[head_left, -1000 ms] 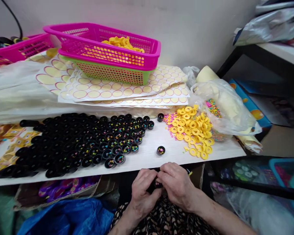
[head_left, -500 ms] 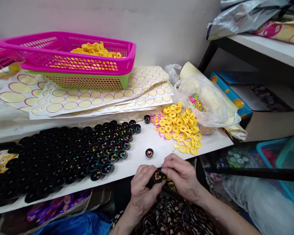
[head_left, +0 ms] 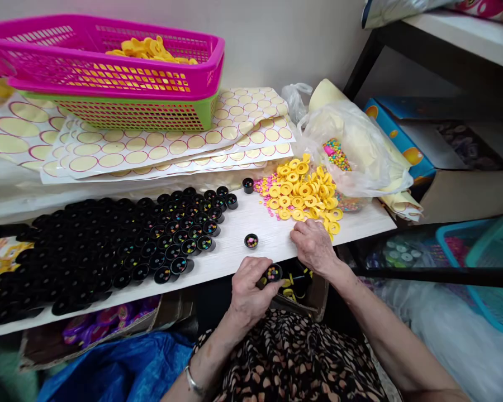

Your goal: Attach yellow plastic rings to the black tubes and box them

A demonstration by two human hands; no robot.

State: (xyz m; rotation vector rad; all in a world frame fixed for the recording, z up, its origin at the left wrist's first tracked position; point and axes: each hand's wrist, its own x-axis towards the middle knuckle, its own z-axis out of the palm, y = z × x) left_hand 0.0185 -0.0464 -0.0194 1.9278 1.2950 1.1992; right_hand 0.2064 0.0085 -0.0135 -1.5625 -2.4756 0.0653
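My left hand (head_left: pixel 251 290) grips a small black cup (head_left: pixel 273 273) with coloured beads inside, just off the table's front edge. At the near side of a heap of yellow rings (head_left: pixel 304 190) is my right hand (head_left: pixel 314 245), its fingers curled and pressed together. Whatever those fingers hold, if anything, is hidden. Another black cup with beads (head_left: pixel 251 240) stands alone on the white table (head_left: pixel 230 245). One more black cup (head_left: pixel 248 185) stands beside pink beads (head_left: pixel 266 184) that lie next to the yellow heap.
Many black cups (head_left: pixel 121 245) crowd the table's left side. Pink and green baskets (head_left: pixel 121 89) hold yellow parts on sticker sheets (head_left: pixel 235 148). A plastic bag (head_left: pixel 360 151) with beads lies right of the heap. An open box (head_left: pixel 318 301) with black and yellow pieces sits below the table edge.
My right hand has left the cup and moved up and right to the yellow rings. My left hand keeps the cup. The view has tilted slightly downward.
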